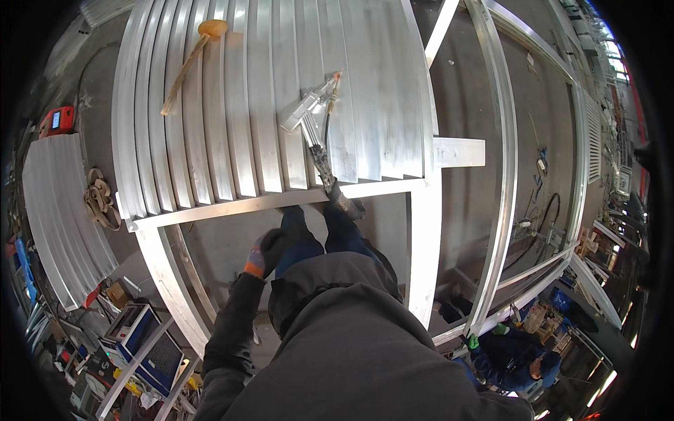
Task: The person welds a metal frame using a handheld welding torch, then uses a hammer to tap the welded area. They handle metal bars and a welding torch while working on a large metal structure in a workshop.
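My left hand point(269, 248), in a dark glove with an orange and purple cuff, hangs beside my left thigh, below the near edge of a frame of aluminium slats point(210, 140). Its fingers blend into the dark clothing, so I cannot make out what they do. My right hand is out of sight. On the slats lies a welding gun point(307, 116), its tip pointing away from me and its dark sleeved cable point(342, 203) dropping over the near rail point(281, 202). Farther left, a mallet point(213, 29) with a yellowish head and wooden handle rests on the slats.
An open metal frame point(507, 140) stands to the right. A co-worker point(519, 358) in dark clothing and green gloves is at its near end. On the left are a ribbed metal panel point(60, 210), a red device point(57, 121), a coiled strap point(102, 198) and a blue machine point(144, 344).
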A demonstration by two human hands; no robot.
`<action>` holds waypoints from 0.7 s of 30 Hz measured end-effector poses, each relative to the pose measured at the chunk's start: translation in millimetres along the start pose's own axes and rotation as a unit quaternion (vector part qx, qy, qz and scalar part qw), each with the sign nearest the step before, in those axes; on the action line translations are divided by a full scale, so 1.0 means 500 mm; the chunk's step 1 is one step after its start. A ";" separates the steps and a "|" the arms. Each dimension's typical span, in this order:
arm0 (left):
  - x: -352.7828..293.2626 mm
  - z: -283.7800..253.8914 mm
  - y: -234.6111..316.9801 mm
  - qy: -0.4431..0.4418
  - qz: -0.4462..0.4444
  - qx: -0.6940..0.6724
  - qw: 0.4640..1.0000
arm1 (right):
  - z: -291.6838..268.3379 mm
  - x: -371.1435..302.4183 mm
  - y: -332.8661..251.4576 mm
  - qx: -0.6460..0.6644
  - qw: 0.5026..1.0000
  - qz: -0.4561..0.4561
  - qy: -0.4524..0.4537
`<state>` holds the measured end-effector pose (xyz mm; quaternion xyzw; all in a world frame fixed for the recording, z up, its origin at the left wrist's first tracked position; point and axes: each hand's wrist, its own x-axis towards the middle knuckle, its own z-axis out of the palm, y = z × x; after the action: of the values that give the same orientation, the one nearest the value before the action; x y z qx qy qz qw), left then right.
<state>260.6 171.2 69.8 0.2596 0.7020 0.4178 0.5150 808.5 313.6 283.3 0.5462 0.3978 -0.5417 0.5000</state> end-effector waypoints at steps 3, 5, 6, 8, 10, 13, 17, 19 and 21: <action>-0.137 -0.045 -0.205 0.118 -0.138 0.138 0.974 | 0.047 -0.046 0.006 0.031 0.999 0.021 0.028; -0.289 -0.078 -0.304 0.007 -0.117 0.491 0.864 | 0.078 -0.086 0.014 0.052 0.997 0.038 0.041; -0.367 -0.092 -0.336 -0.049 -0.190 0.456 0.868 | 0.089 -0.103 0.018 0.060 0.996 0.047 0.048; -0.507 -0.120 -0.369 -0.107 -0.375 0.267 0.881 | 0.114 -0.140 0.027 0.074 0.993 0.064 0.058; -0.599 -0.135 -0.378 -0.118 -0.467 0.135 0.866 | 0.134 -0.169 0.032 0.086 0.991 0.081 0.065; -0.671 -0.146 -0.359 -0.133 -0.525 0.039 0.840 | 0.161 -0.191 0.029 0.096 0.988 0.100 0.071; -0.696 -0.148 -0.333 -0.164 -0.537 -0.020 0.827 | 0.188 -0.180 0.006 0.107 0.985 0.113 0.077; -0.703 -0.150 -0.329 -0.190 -0.541 -0.035 0.819 | 0.203 -0.170 -0.007 0.107 0.985 0.113 0.076; -0.708 -0.152 -0.330 -0.218 -0.545 -0.052 0.808 | 0.217 -0.162 -0.014 0.105 0.986 0.110 0.071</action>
<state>318.3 -219.5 117.2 -0.1089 0.5746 0.0365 0.8103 772.5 217.7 372.1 0.6733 0.3103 -0.4823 0.4667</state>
